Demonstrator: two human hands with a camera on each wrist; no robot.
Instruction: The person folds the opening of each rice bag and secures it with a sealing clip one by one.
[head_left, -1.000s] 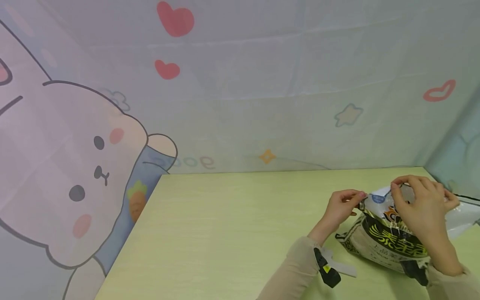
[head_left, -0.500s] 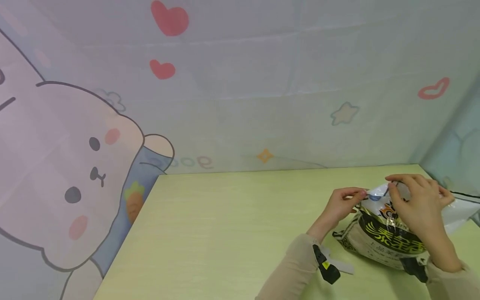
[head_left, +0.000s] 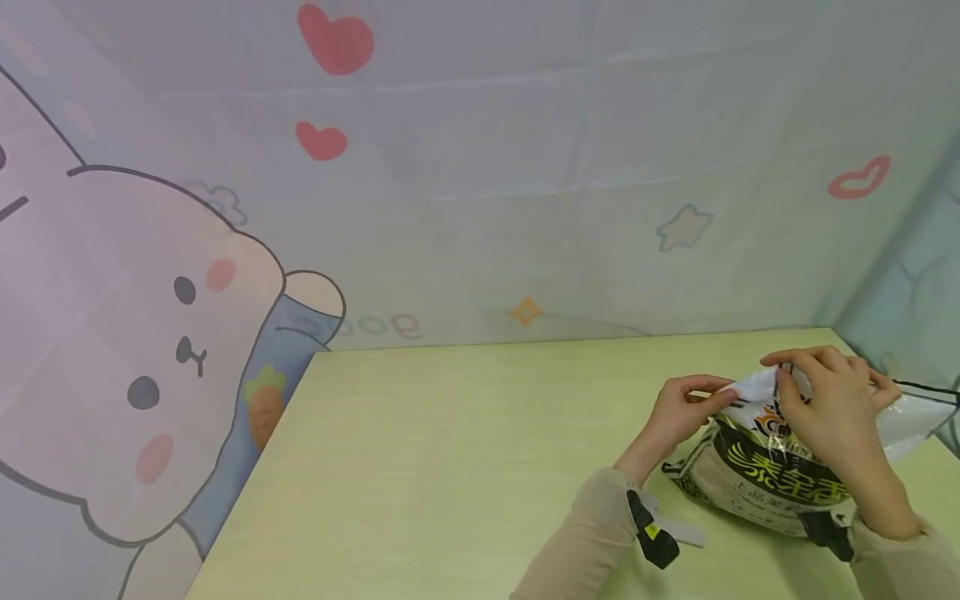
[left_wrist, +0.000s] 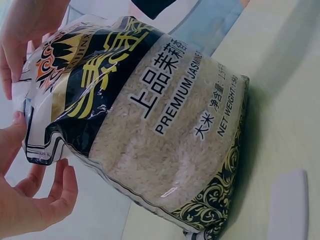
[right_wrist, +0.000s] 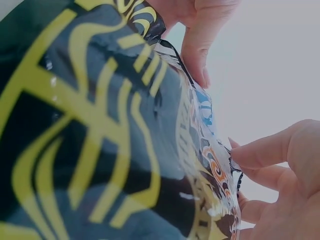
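A clear-fronted bag of jasmine rice (head_left: 780,492) with a black and yellow label stands at the right of the table, leaning a little. In the left wrist view, white grains show through the rice bag (left_wrist: 165,150). My left hand (head_left: 678,412) pinches the left corner of its top edge between thumb and fingers. Farther right along that edge, my right hand (head_left: 840,417) pinches the plastic with thumb and fingers. Between the hands the white top plastic is partly folded over. In the right wrist view, the right hand (right_wrist: 285,175) holds the edge near the printed logo.
A flat pale grey piece (head_left: 678,532) lies on the light green table (head_left: 450,467) beside the left wrist. A white plastic flap (head_left: 918,417) with a black edge sticks out right of the bag. A printed cloth (head_left: 465,167) hangs behind the table.
The bag's top edge near my left thumb has folded over, covering the blue mark. Both hands keep their grip. The head view has shifted slightly.
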